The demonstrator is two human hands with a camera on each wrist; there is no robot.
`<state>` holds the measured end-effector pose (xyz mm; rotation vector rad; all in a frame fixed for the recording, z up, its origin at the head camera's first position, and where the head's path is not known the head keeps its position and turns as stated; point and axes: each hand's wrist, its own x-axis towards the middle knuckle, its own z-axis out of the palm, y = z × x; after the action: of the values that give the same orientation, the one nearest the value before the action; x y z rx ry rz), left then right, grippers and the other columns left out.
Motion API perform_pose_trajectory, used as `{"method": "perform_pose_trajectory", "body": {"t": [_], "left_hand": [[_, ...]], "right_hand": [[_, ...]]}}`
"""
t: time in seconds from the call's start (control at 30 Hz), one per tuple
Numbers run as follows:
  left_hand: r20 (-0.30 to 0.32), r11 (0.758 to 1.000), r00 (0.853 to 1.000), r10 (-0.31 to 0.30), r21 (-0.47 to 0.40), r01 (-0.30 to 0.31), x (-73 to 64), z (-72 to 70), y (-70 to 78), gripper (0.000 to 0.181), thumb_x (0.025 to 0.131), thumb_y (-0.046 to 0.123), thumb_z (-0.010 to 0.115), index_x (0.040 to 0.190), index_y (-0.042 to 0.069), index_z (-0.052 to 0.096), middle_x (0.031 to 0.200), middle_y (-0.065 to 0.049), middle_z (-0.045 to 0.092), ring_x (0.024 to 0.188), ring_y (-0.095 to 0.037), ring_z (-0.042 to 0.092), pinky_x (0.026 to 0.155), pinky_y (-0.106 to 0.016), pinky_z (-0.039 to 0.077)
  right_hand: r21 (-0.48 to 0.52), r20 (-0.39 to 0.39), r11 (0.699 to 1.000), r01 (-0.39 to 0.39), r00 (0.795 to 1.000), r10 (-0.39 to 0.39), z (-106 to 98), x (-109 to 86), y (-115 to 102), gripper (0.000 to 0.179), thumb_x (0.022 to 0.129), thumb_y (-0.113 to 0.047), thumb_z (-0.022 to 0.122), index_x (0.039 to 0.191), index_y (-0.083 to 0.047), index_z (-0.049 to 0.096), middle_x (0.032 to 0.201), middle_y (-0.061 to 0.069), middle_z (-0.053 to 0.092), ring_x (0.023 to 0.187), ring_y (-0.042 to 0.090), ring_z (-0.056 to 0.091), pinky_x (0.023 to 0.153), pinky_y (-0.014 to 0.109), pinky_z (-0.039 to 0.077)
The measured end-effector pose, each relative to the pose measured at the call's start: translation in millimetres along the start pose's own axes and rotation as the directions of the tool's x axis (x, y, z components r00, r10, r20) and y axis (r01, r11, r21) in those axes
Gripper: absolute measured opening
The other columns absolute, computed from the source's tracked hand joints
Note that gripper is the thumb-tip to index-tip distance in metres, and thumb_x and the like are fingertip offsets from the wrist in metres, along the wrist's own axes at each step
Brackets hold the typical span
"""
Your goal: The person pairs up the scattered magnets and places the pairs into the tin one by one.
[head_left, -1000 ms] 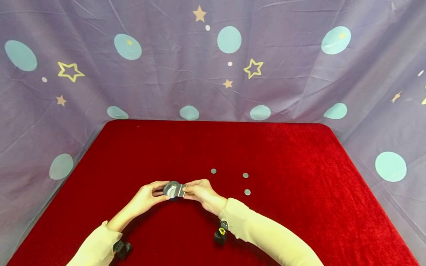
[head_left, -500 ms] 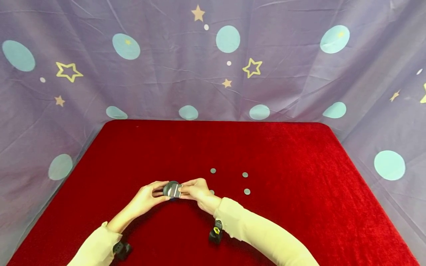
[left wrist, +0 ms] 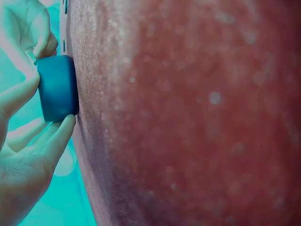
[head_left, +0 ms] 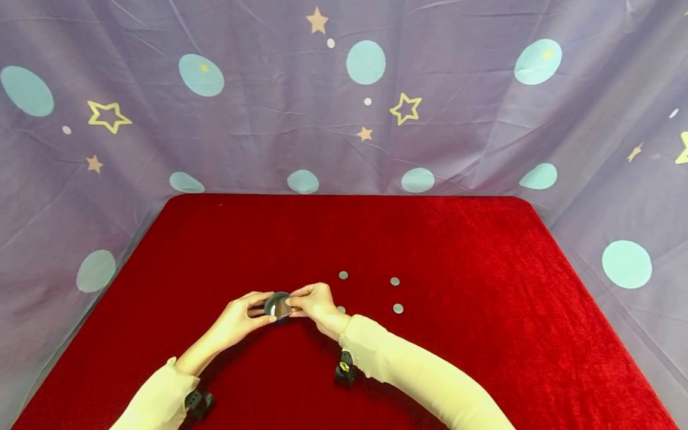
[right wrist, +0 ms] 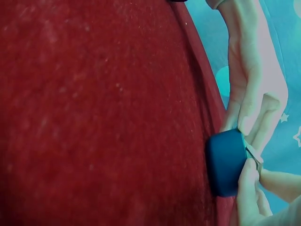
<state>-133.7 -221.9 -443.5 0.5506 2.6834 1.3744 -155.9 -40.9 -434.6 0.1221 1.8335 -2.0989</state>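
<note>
A small round dark-blue container (left wrist: pixel 57 89) with a dark rim and shiny inside sits on the red cloth, left of the middle in the head view. My left hand (head_left: pixel 236 319) grips its side between thumb and fingers. From the other side, my right hand (head_left: pixel 317 307) pinches a thin shiny metal plate (right wrist: pixel 254 153) at the container's mouth. In the head view that plate overlaps the round opening. The right wrist view shows it tilted at the top edge, partly covered by fingers. What lies inside the container is hidden.
Several flat grey discs, coin-like, lie on the red cloth (head_left: pixel 457 334) to the right of my hands; one disc (head_left: pixel 395 281) is farther back, and another is partly behind my right wrist. A purple curtain (head_left: pixel 242 137) with stars and dots stands behind the table.
My right hand has moved slightly left with the metal plate, which now lies over the container's opening and looks tilted. A disc has come into sight beside the right wrist. The left hand stays put.
</note>
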Motion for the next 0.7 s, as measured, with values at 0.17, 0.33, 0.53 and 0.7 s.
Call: {"method": "perform_pose_trajectory", "body": {"t": [0.17, 0.33, 0.53, 0.7], "left_hand": [[0.016, 1.000, 1.000, -0.006, 0.006, 0.006, 0.3, -2.0, 1.4, 0.049, 0.077, 0.012, 0.068, 0.117, -0.010, 0.050, 0.110, -0.022, 0.053, 0.095, -0.034, 0.058, 0.077, -0.029, 0.050], [0.037, 1.000, 0.999, -0.010, -0.003, 0.011, -0.3, -5.4, 1.1, 0.050, 0.078, 0.013, 0.067, 0.118, -0.011, 0.048, 0.112, -0.023, 0.051, 0.097, -0.035, 0.056, 0.079, -0.030, 0.049], [0.050, 1.000, 0.999, -0.003, -0.013, 0.003, -0.1, -4.8, 1.7, 0.051, 0.077, 0.013, 0.067, 0.118, -0.010, 0.048, 0.113, -0.022, 0.052, 0.099, -0.034, 0.056, 0.080, -0.029, 0.048], [0.053, 1.000, 0.998, -0.012, -0.016, 0.013, -0.3, -4.5, 2.3, 0.052, 0.077, 0.013, 0.068, 0.119, -0.010, 0.047, 0.114, -0.024, 0.051, 0.099, -0.035, 0.056, 0.079, -0.029, 0.049]], "right_hand": [[-0.132, 0.067, 0.991, 0.031, 0.997, -0.022, -7.6, -2.7, -0.2, 0.023, 0.072, 0.007, 0.067, 0.094, 0.010, 0.063, 0.086, 0.017, 0.065, 0.075, 0.023, 0.064, 0.066, 0.029, 0.053], [-0.211, 0.132, 0.974, 0.084, 0.990, -0.057, -12.2, -7.3, 0.1, 0.032, 0.070, 0.005, 0.069, 0.101, 0.006, 0.063, 0.092, 0.017, 0.064, 0.082, 0.022, 0.064, 0.071, 0.027, 0.051], [-0.216, 0.112, 0.964, 0.156, 0.985, -0.135, -9.9, -5.2, 6.1, 0.027, 0.068, 0.009, 0.068, 0.095, 0.008, 0.065, 0.090, 0.020, 0.065, 0.077, 0.023, 0.064, 0.067, 0.025, 0.052], [-0.232, 0.094, 0.957, 0.176, 0.983, -0.158, -8.0, -1.7, 9.5, 0.024, 0.067, 0.012, 0.068, 0.090, 0.009, 0.066, 0.088, 0.022, 0.064, 0.075, 0.023, 0.064, 0.065, 0.025, 0.052]]}}
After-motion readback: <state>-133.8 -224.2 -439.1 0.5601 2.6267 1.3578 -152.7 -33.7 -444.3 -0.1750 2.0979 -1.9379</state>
